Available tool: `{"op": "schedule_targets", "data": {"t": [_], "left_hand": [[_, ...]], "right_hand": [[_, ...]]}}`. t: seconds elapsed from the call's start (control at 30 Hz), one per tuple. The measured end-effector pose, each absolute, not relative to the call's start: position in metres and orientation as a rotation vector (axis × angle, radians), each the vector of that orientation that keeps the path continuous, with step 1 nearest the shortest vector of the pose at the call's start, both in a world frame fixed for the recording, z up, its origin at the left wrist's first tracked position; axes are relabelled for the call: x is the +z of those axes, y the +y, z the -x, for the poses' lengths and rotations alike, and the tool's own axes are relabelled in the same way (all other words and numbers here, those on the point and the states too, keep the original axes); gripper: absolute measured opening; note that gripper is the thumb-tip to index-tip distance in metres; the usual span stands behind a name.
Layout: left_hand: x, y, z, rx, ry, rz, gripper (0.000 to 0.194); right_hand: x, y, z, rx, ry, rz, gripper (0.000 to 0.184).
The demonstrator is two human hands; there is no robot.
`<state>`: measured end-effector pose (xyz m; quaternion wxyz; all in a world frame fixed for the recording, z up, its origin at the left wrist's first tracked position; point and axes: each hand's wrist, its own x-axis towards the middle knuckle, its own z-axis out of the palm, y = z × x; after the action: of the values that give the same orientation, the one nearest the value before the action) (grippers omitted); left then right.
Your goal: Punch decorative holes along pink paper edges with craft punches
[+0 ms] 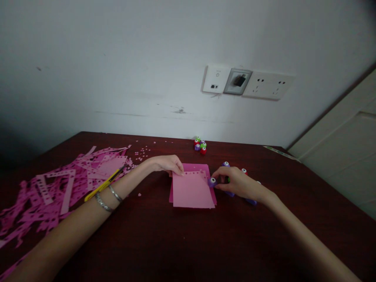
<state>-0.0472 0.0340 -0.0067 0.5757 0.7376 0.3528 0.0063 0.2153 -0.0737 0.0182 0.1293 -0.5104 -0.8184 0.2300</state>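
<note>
My left hand [170,163] pinches the upper left corner of a light pink sheet of paper [192,192], which has a row of small punched holes along its top edge. Beneath it, darker pink paper [195,167] sticks out at the top and sides. My right hand [235,180] grips a small purple hole punch with a white eye [212,181] at the sheet's right edge. Whether the paper sits inside its slot I cannot tell. More purple punches [225,164] lie beside and behind my right hand, partly covered by it.
On the left spreads a heap of punched pink paper strips [55,192], with a yellow-handled cutter [104,184] on its edge. Tiny paper bits [143,152] are scattered behind. A cluster of red, green and purple eyed pieces [200,145] stands near the wall with sockets [268,85].
</note>
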Motion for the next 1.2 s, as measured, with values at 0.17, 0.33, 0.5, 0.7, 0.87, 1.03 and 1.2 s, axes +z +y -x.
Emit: {"op": "schedule_targets", "data": {"t": [0.17,0.33,0.5,0.7,0.87,1.03,1.2], "left_hand": [[-0.0057,0.0323,0.0455,0.008,0.841,-1.708,0.025],[-0.0048,0.0316,0.0445,0.0,0.828,-1.693,0.024],[-0.004,0.0324,0.0452,-0.001,0.84,-1.708,0.026],[-0.0046,0.0319,0.0446,0.003,0.836,-1.696,0.025],[-0.0071,0.0323,0.0443,0.012,0.841,-1.688,0.026],[-0.0104,0.0332,0.0437,0.013,0.814,-1.689,0.027],[-0.0095,0.0298,0.0397,-0.004,0.858,-1.713,0.027]], "right_hand": [[0.0169,-0.0725,-0.2155,0.661,-2.372,1.499,0.02],[0.0151,-0.0728,-0.2161,0.639,-2.381,1.481,0.02],[0.0139,-0.0725,-0.217,0.639,-2.382,1.498,0.021],[0.0143,-0.0719,-0.2169,0.622,-2.384,1.475,0.02],[0.0143,-0.0716,-0.2166,0.625,-2.381,1.47,0.02],[0.0115,-0.0711,-0.2164,0.614,-2.383,1.461,0.02],[0.0101,-0.073,-0.2131,0.637,-2.388,1.439,0.021]]}}
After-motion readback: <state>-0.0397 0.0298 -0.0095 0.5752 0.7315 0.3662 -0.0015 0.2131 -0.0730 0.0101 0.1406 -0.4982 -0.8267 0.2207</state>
